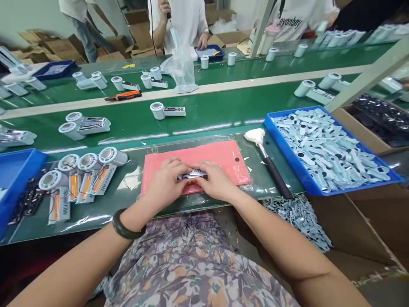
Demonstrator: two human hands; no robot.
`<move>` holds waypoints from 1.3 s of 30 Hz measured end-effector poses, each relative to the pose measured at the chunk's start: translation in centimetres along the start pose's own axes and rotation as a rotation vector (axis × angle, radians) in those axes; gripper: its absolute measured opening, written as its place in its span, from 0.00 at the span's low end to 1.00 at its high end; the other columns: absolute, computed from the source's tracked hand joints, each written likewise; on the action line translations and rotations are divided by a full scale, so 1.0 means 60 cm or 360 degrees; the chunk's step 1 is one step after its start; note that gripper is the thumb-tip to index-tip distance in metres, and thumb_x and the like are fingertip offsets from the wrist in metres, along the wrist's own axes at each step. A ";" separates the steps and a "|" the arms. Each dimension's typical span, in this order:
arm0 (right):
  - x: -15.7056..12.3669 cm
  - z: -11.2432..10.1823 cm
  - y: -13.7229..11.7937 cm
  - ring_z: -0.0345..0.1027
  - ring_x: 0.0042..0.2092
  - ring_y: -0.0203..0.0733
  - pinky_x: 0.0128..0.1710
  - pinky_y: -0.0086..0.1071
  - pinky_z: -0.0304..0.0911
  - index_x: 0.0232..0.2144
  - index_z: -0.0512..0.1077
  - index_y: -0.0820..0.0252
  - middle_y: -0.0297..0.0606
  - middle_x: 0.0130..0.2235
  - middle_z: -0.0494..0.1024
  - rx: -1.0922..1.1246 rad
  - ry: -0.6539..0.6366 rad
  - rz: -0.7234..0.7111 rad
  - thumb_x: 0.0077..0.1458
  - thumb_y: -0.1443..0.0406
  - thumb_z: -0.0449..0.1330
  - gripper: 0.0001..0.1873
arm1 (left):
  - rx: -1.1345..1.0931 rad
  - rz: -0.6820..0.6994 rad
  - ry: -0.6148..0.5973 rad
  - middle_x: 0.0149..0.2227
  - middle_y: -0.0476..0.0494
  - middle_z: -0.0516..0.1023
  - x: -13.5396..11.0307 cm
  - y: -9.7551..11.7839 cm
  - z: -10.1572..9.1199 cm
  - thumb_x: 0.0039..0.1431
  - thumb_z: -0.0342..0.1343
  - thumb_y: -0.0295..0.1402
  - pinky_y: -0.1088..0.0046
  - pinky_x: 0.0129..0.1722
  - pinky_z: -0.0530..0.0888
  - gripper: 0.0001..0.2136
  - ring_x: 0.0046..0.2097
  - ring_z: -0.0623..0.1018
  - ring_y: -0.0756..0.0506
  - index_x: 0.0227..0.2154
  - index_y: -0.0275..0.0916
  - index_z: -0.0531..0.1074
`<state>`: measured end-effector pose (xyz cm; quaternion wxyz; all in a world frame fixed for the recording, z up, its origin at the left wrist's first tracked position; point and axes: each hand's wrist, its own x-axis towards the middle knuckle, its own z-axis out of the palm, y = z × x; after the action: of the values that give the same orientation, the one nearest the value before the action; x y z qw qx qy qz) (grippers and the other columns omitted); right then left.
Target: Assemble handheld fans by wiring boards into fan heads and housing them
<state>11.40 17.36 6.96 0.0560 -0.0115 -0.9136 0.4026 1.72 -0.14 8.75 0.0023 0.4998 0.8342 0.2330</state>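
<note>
My left hand (166, 181) and my right hand (215, 181) meet over a pink mat (223, 160) at the near edge of the green bench. Both press with curled fingers on a small silver-and-white fan part (193, 175) lying between them; most of it is hidden under my fingers. A dark bangle (126, 226) circles my left wrist. To my left lie several unfinished fan units (83, 170) with white round heads and orange batteries.
A blue tray (332, 153) of pale blue shell pieces stands at my right, with a black-handled brush (268, 157) beside it. A green conveyor (207, 111) carries assembled white fans. Another blue tray (15, 170) sits far left. People stand across the belt.
</note>
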 end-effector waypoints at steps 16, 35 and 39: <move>-0.068 -0.158 0.081 0.65 0.62 0.51 0.64 0.49 0.62 0.61 0.70 0.59 0.49 0.61 0.72 -0.0422 0.0578 0.0196 0.65 0.64 0.54 0.23 | 0.0774 0.0884 -0.0081 0.45 0.41 0.79 0.224 -0.073 -0.067 0.59 0.48 0.24 0.45 0.62 0.66 0.15 0.57 0.73 0.36 0.39 0.46 0.76; 0.015 -0.364 0.222 0.73 0.39 0.46 0.39 0.38 0.66 0.28 0.77 0.52 0.44 0.38 0.77 -0.1195 0.0731 0.0935 0.62 0.67 0.58 0.12 | 0.0681 -0.0043 -0.0042 0.40 0.38 0.80 0.365 -0.320 -0.108 0.64 0.53 0.41 0.58 0.39 0.77 0.15 0.39 0.80 0.37 0.44 0.38 0.78; 0.025 -0.364 0.241 0.75 0.37 0.54 0.37 0.44 0.66 0.30 0.80 0.50 0.49 0.37 0.77 -0.1160 0.0667 0.0891 0.59 0.66 0.59 0.11 | 0.0724 -0.0183 -0.0122 0.39 0.44 0.77 0.321 -0.294 -0.116 0.62 0.57 0.39 0.71 0.37 0.75 0.12 0.36 0.78 0.45 0.44 0.41 0.77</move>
<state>12.01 43.27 11.05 0.1205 -0.3556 -0.9257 0.0462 -24.28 6.33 12.46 -0.0653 0.4476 0.8916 0.0193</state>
